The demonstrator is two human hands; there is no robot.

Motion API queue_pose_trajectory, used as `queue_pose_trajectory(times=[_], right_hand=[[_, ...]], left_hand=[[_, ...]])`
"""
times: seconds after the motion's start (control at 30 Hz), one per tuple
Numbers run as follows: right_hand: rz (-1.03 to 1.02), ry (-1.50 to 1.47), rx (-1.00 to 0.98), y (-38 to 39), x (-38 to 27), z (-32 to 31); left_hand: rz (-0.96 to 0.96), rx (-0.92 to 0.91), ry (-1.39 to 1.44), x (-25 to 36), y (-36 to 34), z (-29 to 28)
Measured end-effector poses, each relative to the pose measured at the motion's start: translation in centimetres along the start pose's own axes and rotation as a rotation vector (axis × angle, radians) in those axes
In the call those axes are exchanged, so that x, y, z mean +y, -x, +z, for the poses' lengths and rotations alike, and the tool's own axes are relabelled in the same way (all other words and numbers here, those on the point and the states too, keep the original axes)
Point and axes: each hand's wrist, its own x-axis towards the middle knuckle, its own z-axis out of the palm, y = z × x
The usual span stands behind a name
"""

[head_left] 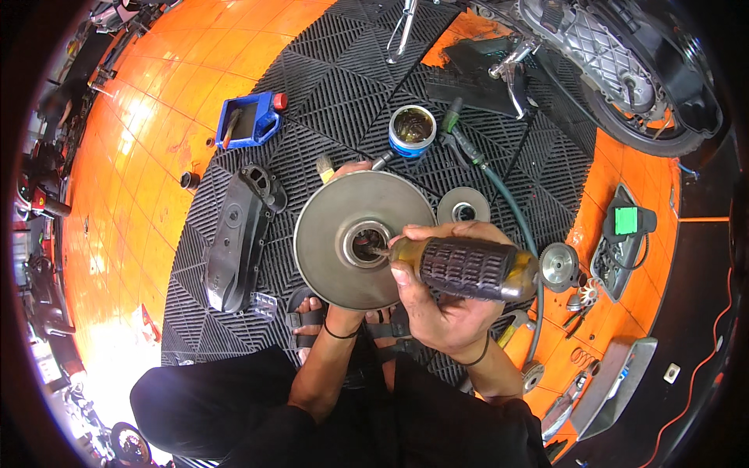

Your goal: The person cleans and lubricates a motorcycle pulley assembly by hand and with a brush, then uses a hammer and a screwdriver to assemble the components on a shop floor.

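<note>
My left hand [343, 317] holds a wide grey metal pulley disc [324, 234] from beneath, its fingertips showing at the far rim and most of the hand hidden under the disc. In my right hand [449, 316] is a screwdriver [477, 269] with a ribbed black and yellowish handle. Its thin shaft points left into the central hub [365, 243] of the disc, where the tip is hard to make out. Just beyond the disc lie a smaller metal disc [477, 198] and a brush [325, 168] with a yellow handle.
Around me on the black mat [312, 78] are an open can of dark grease [412, 139], a blue cut-open jug [250, 121], a black cover [242, 234] and an air gun with hose [499, 183]. Metal parts [559, 267] and trays [616, 390] lie right; a scooter [624, 70] stands far right.
</note>
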Motion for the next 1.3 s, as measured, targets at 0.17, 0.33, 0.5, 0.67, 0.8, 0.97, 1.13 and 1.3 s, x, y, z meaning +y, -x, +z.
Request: queue_pose_trajectory(times=[0.17, 0.33, 0.5, 0.67, 0.8, 0.97, 1.13, 1.3], right_hand=[[0.021, 0.027, 0.068, -0.7, -0.6, -0.7], [-0.013, -0.050, 0.085, -0.8, -1.4, -2.7], [-0.035, 0.199, -0.080, -0.9, -2.3, -3.0], [-0.029, 0.220, -0.079, -0.5, -2.3, -2.3], [-0.118, 0.090, -0.035, -0.2, -0.8, -1.6], [-0.096, 0.035, 0.051, 0.1, -0.2, 0.1], [-0.026, -0.070, 0.210, 1.4, 0.6, 1.4], [0.046, -0.006, 0.119, 1.0, 1.0, 0.9]], left_hand=[[-0.038, -0.025, -0.009, -1.2, 1.6, 0.2], [-0.062, -0.029, -0.013, -1.5, 2.5, 0.3], [-0.082, -0.042, 0.003, -1.8, 2.9, 0.4], [-0.089, -0.056, -0.001, -1.9, 3.2, 0.6], [-0.096, -0.057, 0.006, -2.2, 3.4, 0.5], [-0.104, -0.058, 0.018, -2.2, 3.2, 0.4], [-0.104, -0.064, 0.029, -2.1, 2.7, 0.7], [-0.104, -0.069, 0.066, -1.0, 0.5, 1.1]])
